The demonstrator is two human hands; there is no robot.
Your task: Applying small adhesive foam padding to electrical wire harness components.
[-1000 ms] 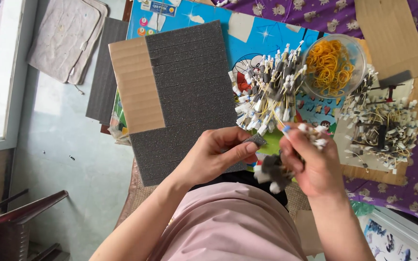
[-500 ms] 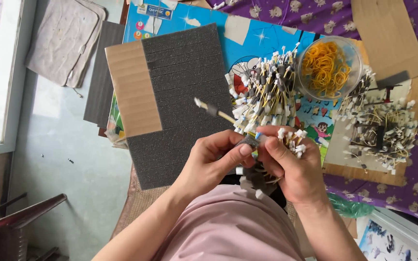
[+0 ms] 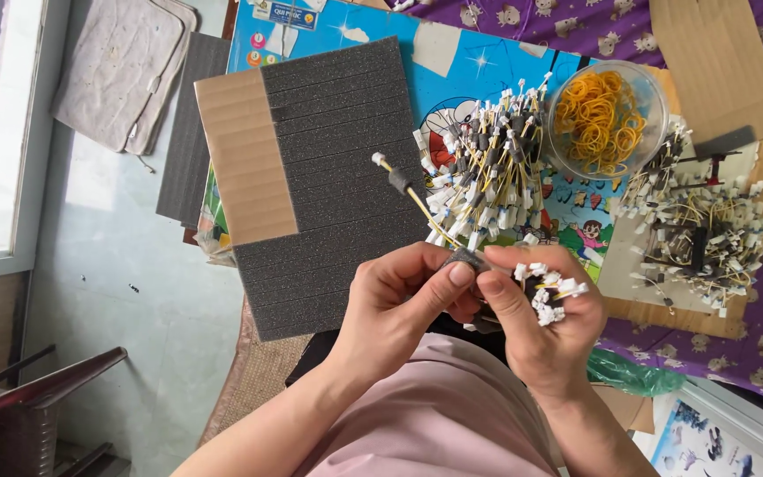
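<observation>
Just above my lap, my left grip point(image 3: 399, 305) pinches a small grey foam sleeve point(image 3: 465, 259) on the thin yellow wire point(image 3: 417, 205), my right grip point(image 3: 540, 309) clamping white-tipped wires point(image 3: 547, 291); slide steadily.

The hands point(image 3: 479, 309) hide the wire's point(image 3: 412, 199) lower end.

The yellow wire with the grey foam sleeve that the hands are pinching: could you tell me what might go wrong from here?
1. The left hand and right hand pinch the yellow wire only at its near end; its long free end could bend or whip sideways.
2. The grey foam sleeve sits near the free tip and might slide off.
3. The right hand also grips a bunch of white connectors; some could slip out onto the lap.
</observation>
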